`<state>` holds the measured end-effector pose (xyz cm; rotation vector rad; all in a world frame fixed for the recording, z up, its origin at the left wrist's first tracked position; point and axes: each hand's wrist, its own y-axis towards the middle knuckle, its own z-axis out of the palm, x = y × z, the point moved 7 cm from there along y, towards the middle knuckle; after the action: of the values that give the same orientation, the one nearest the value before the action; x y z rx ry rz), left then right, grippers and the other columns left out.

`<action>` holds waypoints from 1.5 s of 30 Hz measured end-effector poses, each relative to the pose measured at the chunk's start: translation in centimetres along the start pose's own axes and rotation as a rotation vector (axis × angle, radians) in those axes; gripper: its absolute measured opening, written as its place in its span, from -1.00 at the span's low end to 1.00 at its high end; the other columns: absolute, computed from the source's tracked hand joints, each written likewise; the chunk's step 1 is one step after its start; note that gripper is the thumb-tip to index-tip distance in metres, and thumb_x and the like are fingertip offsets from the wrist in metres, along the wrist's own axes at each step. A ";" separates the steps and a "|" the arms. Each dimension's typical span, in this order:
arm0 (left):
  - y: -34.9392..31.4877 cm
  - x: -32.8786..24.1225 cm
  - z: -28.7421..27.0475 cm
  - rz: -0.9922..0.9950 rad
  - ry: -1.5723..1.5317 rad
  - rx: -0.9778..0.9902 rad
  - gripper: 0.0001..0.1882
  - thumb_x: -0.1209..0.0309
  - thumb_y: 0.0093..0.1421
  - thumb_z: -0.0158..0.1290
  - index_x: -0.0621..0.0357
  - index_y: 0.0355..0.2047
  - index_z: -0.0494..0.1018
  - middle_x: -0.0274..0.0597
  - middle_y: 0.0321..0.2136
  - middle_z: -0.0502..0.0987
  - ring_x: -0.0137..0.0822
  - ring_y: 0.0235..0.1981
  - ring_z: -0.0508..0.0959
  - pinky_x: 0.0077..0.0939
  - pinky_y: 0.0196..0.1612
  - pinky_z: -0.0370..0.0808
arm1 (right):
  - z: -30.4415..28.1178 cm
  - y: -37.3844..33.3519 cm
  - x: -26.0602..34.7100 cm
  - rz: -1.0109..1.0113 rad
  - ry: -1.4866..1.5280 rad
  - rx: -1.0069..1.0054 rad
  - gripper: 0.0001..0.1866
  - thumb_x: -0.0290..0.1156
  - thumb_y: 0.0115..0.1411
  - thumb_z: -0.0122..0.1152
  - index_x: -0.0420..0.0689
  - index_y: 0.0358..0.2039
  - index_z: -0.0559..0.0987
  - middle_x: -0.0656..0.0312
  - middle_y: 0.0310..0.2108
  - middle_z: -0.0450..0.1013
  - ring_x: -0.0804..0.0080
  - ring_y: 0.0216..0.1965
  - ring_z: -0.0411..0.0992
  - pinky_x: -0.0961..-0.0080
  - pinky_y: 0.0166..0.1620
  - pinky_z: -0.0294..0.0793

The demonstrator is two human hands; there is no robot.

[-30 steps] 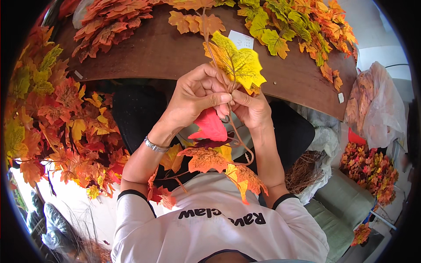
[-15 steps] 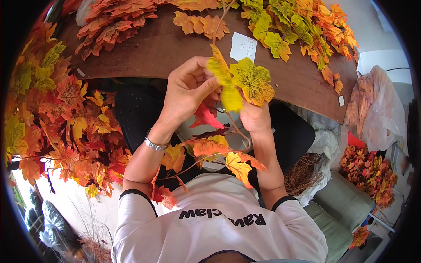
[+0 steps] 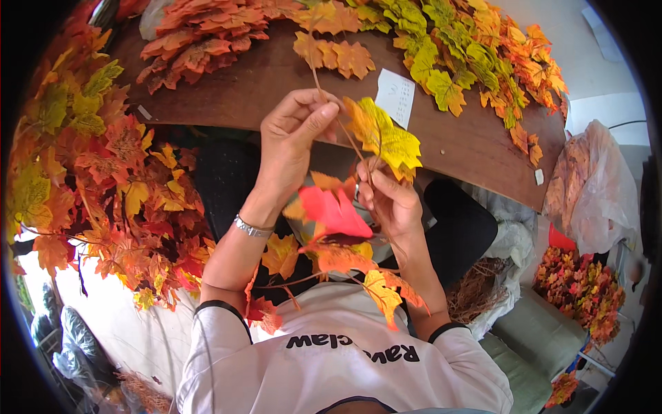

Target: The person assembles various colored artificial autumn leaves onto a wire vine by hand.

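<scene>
A long artificial autumn-leaf branch (image 3: 353, 143) runs between my hands, its brown stem rising over the table and its lower part curving down across my lap. My left hand (image 3: 293, 134), with a metal watch on the wrist, pinches the stem between thumb and fingers. Lower down, my right hand (image 3: 398, 203) closes round the same stem. Between the hands, a yellow-green leaf (image 3: 394, 138) stands out to the right. Below it hang a red leaf (image 3: 339, 212), an orange leaf (image 3: 341, 259) and a yellow leaf (image 3: 381, 295).
Across the brown table (image 3: 234, 93) lie a red-orange leaf pile (image 3: 200, 45), a green leaf pile (image 3: 441, 55) and a white paper slip (image 3: 395, 96). Leafy branches (image 3: 124, 186) crowd the left side. At right are a plastic bag (image 3: 596, 190) and brown stems (image 3: 476, 283).
My left hand, earlier at the yellow-green leaves, now pinches bare stem. Those leaves have swung right, the red leaf shows more fully, and my right fingers have come into view. The view has shifted slightly.
</scene>
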<state>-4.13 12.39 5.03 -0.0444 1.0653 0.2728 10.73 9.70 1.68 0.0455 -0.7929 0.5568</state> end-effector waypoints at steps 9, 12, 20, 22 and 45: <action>-0.8 0.0 1.2 -0.169 -0.360 0.280 -0.88 0.53 0.12 -0.04 0.25 -0.30 0.34 -0.13 -0.50 0.49 -0.58 -0.58 0.41 -0.78 -0.54 0.37 | -1.1 -0.7 -3.2 0.342 0.121 0.045 -0.87 -0.50 0.07 0.07 -0.24 -0.35 0.39 0.19 -0.39 0.38 0.50 -0.51 0.40 0.63 -0.32 0.45; -0.9 -1.5 0.8 -0.098 -0.446 0.352 -0.96 0.57 0.10 -0.05 0.24 -0.42 0.31 -0.05 -0.54 0.46 -0.52 -0.68 0.40 -0.77 -0.65 0.34 | -1.3 0.5 -1.3 0.181 -0.163 0.120 -0.77 -0.47 0.05 0.10 -0.28 -0.26 0.42 0.17 -0.34 0.42 0.45 -0.36 0.43 0.57 -0.23 0.44; -4.1 -3.8 2.1 -0.258 -0.402 0.785 -0.93 0.67 -0.02 0.04 0.40 -0.53 0.36 0.11 -0.52 0.49 -0.25 -0.62 0.54 -0.57 -0.61 0.49 | 1.9 7.2 8.8 -0.122 -0.791 0.122 -0.82 -0.47 0.12 0.02 -0.30 -0.31 0.48 0.23 -0.44 0.44 0.60 -0.44 0.37 0.67 -0.34 0.37; -5.0 -5.8 2.3 -0.218 -0.405 0.917 -0.93 0.64 -0.03 0.08 0.43 -0.55 0.41 0.07 -0.58 0.50 -0.26 -0.61 0.55 -0.56 -0.59 0.50 | 3.3 9.4 9.3 -0.156 -0.863 0.156 -0.82 -0.46 0.11 0.03 -0.29 -0.33 0.49 0.24 -0.46 0.43 0.58 -0.45 0.38 0.65 -0.34 0.38; -9.1 -1.8 2.5 -0.717 0.028 1.358 -0.88 0.53 0.05 0.04 0.31 -0.42 0.36 -0.13 -0.46 0.51 -0.46 -0.48 0.54 -0.66 -0.47 0.49 | 9.0 30.9 5.0 -0.404 -2.068 0.275 -0.76 -0.31 -0.12 0.10 -0.12 -0.42 0.57 0.08 -0.54 0.47 0.22 -0.45 0.45 0.40 -0.33 0.41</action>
<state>-0.61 3.62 6.96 0.7740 1.0125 -1.1179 -7.54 36.19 6.36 1.1547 -2.5983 0.0223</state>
